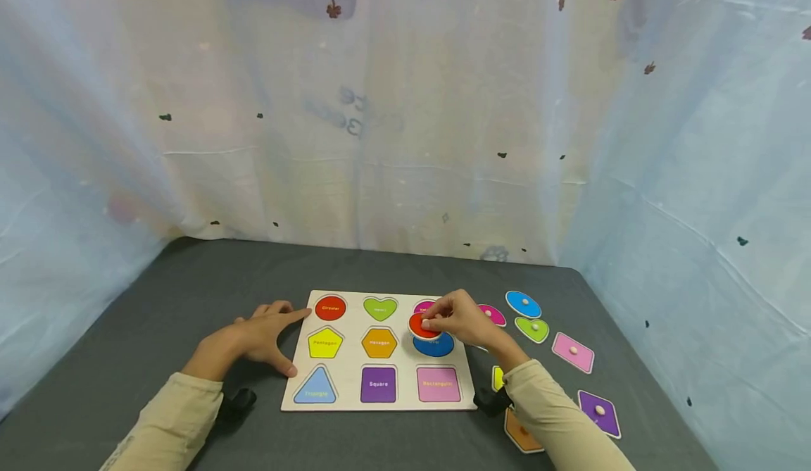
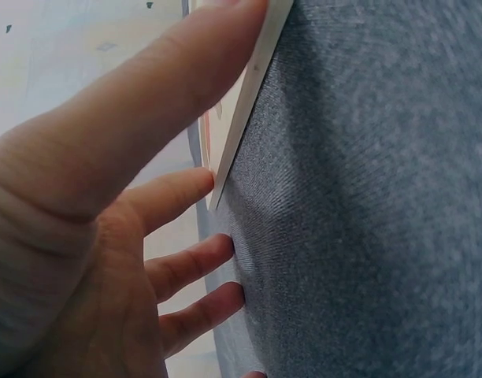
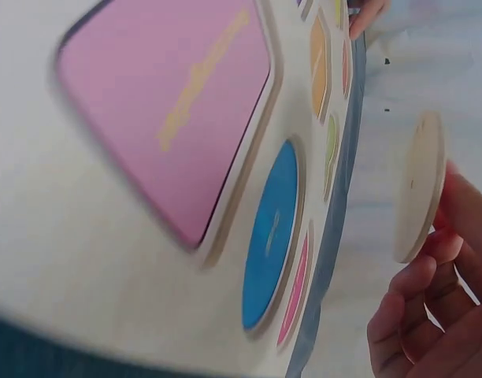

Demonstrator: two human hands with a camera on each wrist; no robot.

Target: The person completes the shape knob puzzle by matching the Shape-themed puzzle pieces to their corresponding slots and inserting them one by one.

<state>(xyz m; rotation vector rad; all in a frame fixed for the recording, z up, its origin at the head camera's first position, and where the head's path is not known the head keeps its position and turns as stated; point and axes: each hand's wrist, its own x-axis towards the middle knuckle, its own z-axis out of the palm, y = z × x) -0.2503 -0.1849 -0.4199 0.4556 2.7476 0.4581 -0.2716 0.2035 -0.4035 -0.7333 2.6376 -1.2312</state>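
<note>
A wooden shape puzzle board (image 1: pixel 405 358) lies on the dark table, its recesses coloured and labelled. My right hand (image 1: pixel 465 319) pinches a red round puzzle piece (image 1: pixel 423 326) above the board's right side, over the blue oval recess (image 1: pixel 436 345). From the right wrist view, the pale underside of the round piece (image 3: pixel 422 189) is tilted and raised off the board. The red circular recess (image 1: pixel 331 308) is at the board's far left corner. At the left edge, my left hand (image 1: pixel 260 341) is spread, its thumb and index finger touching the board.
Right of the board lie loose knobbed pieces: a blue oval (image 1: pixel 523 304), a green heart (image 1: pixel 532 329), a pink rectangle (image 1: pixel 573 352), a purple square (image 1: pixel 599 413) and an orange piece (image 1: pixel 521 434). The right forearm partly covers a yellow piece (image 1: pixel 497 378). Curtains hang behind the table.
</note>
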